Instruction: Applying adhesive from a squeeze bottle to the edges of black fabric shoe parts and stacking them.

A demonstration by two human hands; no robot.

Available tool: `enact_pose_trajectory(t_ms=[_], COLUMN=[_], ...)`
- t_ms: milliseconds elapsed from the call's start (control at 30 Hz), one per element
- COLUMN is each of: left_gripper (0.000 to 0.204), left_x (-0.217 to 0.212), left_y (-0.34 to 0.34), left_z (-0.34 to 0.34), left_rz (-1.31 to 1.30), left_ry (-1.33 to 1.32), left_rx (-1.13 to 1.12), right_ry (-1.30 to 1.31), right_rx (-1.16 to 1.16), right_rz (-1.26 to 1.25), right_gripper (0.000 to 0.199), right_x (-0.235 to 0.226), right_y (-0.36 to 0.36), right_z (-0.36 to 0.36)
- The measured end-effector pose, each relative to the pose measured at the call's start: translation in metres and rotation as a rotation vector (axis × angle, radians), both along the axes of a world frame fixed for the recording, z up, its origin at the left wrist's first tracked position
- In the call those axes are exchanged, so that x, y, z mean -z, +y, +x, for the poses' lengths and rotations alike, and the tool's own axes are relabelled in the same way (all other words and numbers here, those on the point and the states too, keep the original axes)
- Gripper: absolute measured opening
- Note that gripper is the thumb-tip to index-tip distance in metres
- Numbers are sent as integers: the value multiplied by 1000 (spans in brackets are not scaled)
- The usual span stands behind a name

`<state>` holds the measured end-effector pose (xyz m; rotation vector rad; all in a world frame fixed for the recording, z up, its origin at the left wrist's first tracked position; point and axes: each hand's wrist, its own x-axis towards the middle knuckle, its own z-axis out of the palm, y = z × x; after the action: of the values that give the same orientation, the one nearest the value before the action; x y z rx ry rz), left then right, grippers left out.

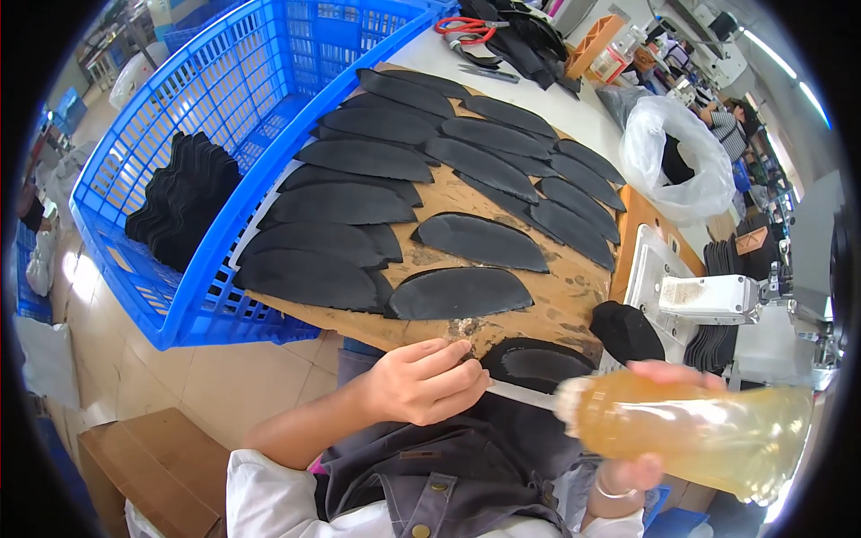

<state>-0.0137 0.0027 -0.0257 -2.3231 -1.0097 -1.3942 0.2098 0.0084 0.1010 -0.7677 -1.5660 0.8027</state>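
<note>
some two dozen black pieces point(462, 294) lie spread, the nearest piece point(543, 363) seemingly part-coated and unfinished, right hand point(635, 473) gripping a bottle point(691, 435), left hand's point(430, 381) hold unclear.

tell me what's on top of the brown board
Black curved pieces lie spread over the brown board, many overlapping. The overlapped parts of lower pieces and the board surface beneath them are covered and cannot be seen.

I count two hands point(429, 381), one bottle point(691, 435), over a dozen curved black pieces point(462, 293), overlapping too much for me to total, one red-handled tool point(487, 36) and one large blue basket point(208, 255) at the counter's point(549, 103) left edge.
</note>
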Motion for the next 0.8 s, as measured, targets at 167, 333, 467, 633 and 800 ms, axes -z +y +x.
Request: enact_pose_trajectory(t_ms=[167,333,467,633,800], left_gripper=[13,14,14,15,18], left_x=[-4,-11,-7,-10,-29], left_y=[2,0,1,1,1], left_z=[1,-1,0,1,-2], left_rz=[9,-13,6,-46,-167], left_ry=[-19,70,55,72,72], left_rx=[25,28,36,9,88], right_ry=[-213,-341,-642,-433,-525], right_rx=[-263,-348,-315,-101,458], right_rz=[-180,-153,-54,-1,142], right_gripper=[77,65,81,72,67], right_x=[5,3,-9,11,10], right_y=[18,26,28,11,-24], right_z=[-31,-32,-15,42,112])
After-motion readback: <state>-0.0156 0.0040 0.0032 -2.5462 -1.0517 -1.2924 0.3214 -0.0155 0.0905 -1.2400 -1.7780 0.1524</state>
